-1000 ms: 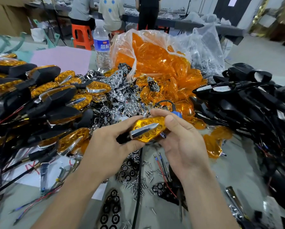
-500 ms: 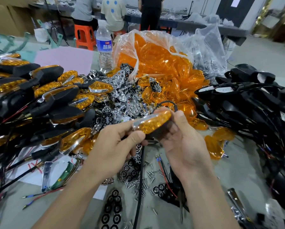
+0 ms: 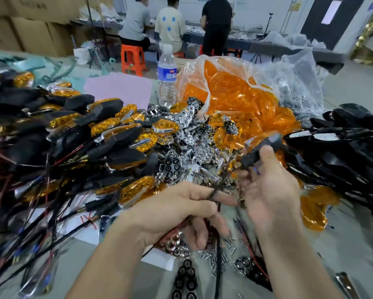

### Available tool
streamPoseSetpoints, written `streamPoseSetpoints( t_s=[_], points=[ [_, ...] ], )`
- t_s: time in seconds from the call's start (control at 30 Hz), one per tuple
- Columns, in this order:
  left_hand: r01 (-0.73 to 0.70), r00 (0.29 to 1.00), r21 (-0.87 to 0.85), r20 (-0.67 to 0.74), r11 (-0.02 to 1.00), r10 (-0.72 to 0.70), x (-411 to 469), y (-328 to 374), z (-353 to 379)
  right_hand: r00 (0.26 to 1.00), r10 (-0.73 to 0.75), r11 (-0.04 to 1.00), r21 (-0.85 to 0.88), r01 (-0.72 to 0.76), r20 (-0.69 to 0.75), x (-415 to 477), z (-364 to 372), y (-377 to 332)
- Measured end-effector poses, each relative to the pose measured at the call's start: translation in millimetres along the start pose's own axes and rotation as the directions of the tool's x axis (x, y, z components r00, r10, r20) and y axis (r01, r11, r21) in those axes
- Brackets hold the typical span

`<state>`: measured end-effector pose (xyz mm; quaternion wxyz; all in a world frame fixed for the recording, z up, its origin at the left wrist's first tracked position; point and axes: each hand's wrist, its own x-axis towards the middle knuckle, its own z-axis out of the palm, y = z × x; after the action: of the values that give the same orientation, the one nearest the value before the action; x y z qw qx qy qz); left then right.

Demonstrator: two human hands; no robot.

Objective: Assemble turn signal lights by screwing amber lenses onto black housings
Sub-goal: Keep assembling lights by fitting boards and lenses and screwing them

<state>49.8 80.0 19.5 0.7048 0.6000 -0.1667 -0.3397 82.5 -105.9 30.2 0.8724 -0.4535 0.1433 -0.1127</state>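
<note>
- Now the turn signal unit (image 3: 261, 147) has been flipped over: a second ago its chrome strip and lens face were turned up to the camera. Now the black housing (image 3: 251, 157) is shown instead, with only a sliver of amber lens (image 3: 255, 138) glimpsed along the top edge.
- The unit has been released by the left hand (image 3: 177, 210), which steadied it before. That hand is now lower, with its fingers curled round the black lead wire (image 3: 212, 194) trailing from the unit.
- The unit is gripped by the right hand (image 3: 271, 190) alone, thumb pressed on the housing and palm turned to the camera.
- It is held raised just above that palm, off the table, and joined to the left hand only through the wire.
- The turn-over is judged to bring the screw side up. Loose screws (image 3: 213, 255) are scattered below the hands, but no driver can be made out through the blur.
- Finished lights (image 3: 116, 134) are heaped at the left, and a bag of lenses (image 3: 235, 98) is seen behind.
</note>
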Motion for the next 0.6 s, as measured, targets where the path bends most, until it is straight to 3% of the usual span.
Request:
streamPoseSetpoints(
  t_s=[0.1,0.17,0.2,0.23,0.3,0.37,0.43,0.5,0.6],
  points=[
    [-0.077,0.987,0.075,-0.136,0.994,0.087,-26.0,13.1,-23.3,0.986,0.156,0.986,-0.076,-0.15,0.065,10.0,28.1,2.7],
    [-0.146,0.903,0.203,-0.371,0.968,0.215,-48.6,26.2,-36.5,0.952,0.25,0.961,-0.166,-0.222,0.175,12.1,50.9,7.1],
    [-0.134,0.823,0.303,-0.497,0.944,0.276,-60.1,33.1,-42.4,0.933,0.293,0.944,-0.219,-0.247,0.209,13.3,62.2,9.8],
    [-0.087,0.713,0.395,-0.617,0.915,0.334,-71.6,39.4,-47.7,0.917,0.33,0.923,-0.282,-0.262,0.226,13.7,73.2,13.4],
    [0.065,0.405,0.537,-0.784,0.841,0.47,-96.1,50.8,-62.3,0.892,0.371,0.88,-0.405,-0.249,0.257,12.6,98.2,23.8],
    [0.312,0.115,0.595,-0.798,0.741,0.592,-118.7,60.9,-79.2,0.868,0.374,0.864,-0.462,-0.199,0.326,10.1,129.8,35.9],
    [0.42,-0.052,0.57,-0.762,0.706,0.646,-133.1,66.7,-95.5,0.848,0.342,0.847,-0.524,-0.092,0.404,9.2,159.7,47.7],
    [0.451,-0.13,0.547,-0.741,0.705,0.659,-139.3,65.1,-112.7,0.841,0.295,0.729,-0.676,0.109,0.454,11.7,177.5,57.4],
    [0.55,-0.054,0.537,-0.741,0.639,0.67,-140.2,47.8,-126.1,0.846,0.194,0.563,-0.762,0.319,0.497,13.6,173.6,68.1]
  ],
)
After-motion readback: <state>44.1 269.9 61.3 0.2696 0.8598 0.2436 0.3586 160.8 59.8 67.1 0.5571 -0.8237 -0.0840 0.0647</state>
